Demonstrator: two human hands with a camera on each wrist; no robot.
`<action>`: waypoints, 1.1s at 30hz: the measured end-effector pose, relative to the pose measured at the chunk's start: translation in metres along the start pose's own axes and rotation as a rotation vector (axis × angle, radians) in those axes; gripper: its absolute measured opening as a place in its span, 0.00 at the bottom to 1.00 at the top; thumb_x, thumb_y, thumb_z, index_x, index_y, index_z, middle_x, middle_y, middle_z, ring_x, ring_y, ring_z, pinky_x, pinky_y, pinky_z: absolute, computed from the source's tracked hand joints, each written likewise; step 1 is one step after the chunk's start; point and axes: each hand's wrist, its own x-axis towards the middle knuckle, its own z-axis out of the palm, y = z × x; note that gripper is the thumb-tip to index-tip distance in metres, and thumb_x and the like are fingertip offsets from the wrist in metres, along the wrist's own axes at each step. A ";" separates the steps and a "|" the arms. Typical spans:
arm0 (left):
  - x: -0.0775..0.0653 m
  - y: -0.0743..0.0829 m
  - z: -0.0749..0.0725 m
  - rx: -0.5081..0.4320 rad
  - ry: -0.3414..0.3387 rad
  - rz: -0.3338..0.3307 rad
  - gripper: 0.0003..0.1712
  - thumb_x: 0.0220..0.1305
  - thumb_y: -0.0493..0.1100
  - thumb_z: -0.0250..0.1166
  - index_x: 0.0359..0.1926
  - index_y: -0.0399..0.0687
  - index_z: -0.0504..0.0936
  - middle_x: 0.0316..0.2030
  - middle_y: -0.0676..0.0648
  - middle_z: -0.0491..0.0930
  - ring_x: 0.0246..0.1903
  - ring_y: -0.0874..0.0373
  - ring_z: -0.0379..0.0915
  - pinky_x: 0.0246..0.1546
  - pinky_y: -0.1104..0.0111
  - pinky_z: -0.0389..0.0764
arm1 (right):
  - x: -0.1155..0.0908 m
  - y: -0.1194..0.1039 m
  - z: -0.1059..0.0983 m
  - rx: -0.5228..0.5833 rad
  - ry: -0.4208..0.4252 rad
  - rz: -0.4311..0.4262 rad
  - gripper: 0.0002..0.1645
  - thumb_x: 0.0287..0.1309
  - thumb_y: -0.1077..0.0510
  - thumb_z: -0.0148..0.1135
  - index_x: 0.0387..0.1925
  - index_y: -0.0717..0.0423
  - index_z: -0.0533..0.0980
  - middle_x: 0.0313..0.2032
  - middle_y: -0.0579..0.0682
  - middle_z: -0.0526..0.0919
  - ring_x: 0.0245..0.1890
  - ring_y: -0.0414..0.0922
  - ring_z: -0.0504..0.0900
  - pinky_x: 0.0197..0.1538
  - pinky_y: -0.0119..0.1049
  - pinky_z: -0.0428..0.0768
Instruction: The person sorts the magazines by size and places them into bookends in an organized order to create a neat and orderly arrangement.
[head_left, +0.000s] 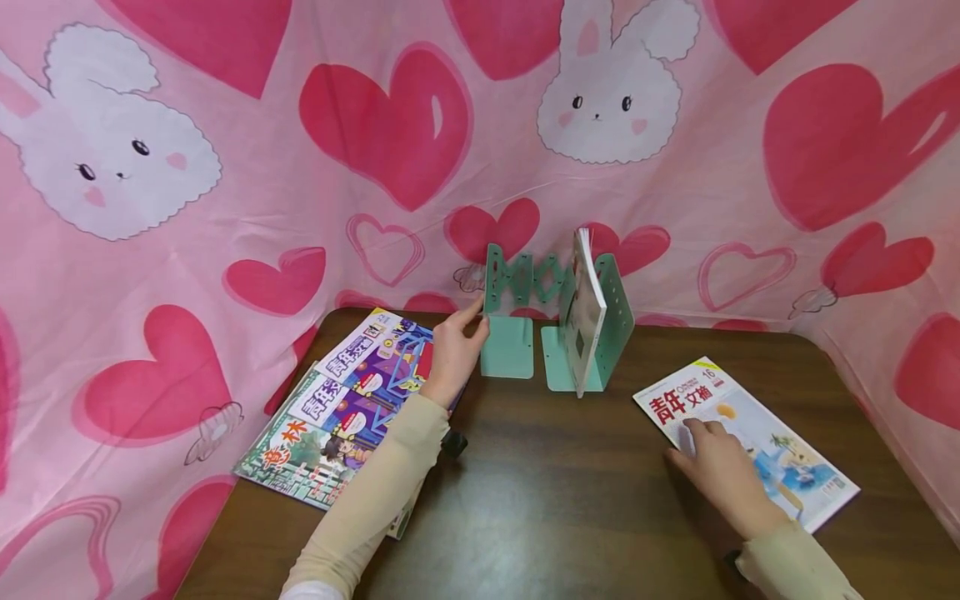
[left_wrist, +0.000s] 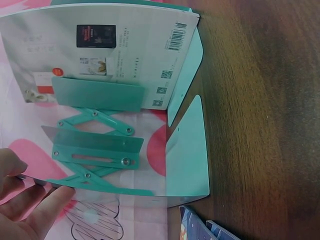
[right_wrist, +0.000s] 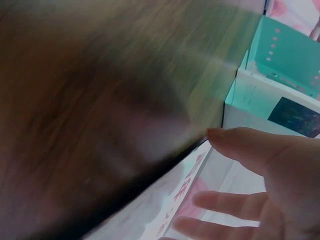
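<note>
Green and probably stiff, the bookend [head_left: 507,348] stands where I have my left hand [head_left: 453,354] pinching its edge, while beneath my spread right hand [head_left: 723,475] lies a light, likely slippery magazine [head_left: 780,454], best gripped thumb-side.

A green folding rack [head_left: 522,281] stands extended on the tabletop [head_left: 540,475]; a thin magazine [head_left: 588,312] stands upright in its right end; a blue-and-white magazine [head_left: 768,450] lies flat, angled, farther right.

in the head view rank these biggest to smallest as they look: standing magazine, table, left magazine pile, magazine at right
1. Table
2. Left magazine pile, partly covered by an arm
3. Magazine at right
4. Standing magazine, seen nearly edge-on
</note>
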 end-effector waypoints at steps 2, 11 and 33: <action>0.000 0.000 0.000 0.002 0.003 0.001 0.27 0.73 0.39 0.66 0.71 0.48 0.76 0.64 0.43 0.81 0.61 0.49 0.80 0.60 0.58 0.81 | -0.002 0.004 0.000 -0.021 -0.038 0.007 0.34 0.53 0.57 0.78 0.48 0.80 0.72 0.36 0.74 0.78 0.33 0.70 0.81 0.40 0.66 0.80; 0.000 0.001 0.001 0.004 0.015 0.006 0.27 0.72 0.37 0.67 0.70 0.45 0.77 0.62 0.42 0.82 0.60 0.49 0.81 0.60 0.57 0.81 | -0.004 0.015 -0.002 -0.034 -0.138 0.008 0.33 0.52 0.61 0.78 0.48 0.80 0.68 0.35 0.74 0.75 0.32 0.70 0.80 0.37 0.65 0.80; 0.000 0.003 -0.001 0.024 0.029 0.007 0.26 0.70 0.37 0.68 0.68 0.46 0.80 0.60 0.43 0.84 0.54 0.50 0.84 0.25 0.70 0.74 | -0.006 0.009 -0.005 -0.082 -0.231 0.059 0.16 0.53 0.65 0.70 0.35 0.74 0.73 0.27 0.63 0.76 0.24 0.61 0.78 0.26 0.57 0.78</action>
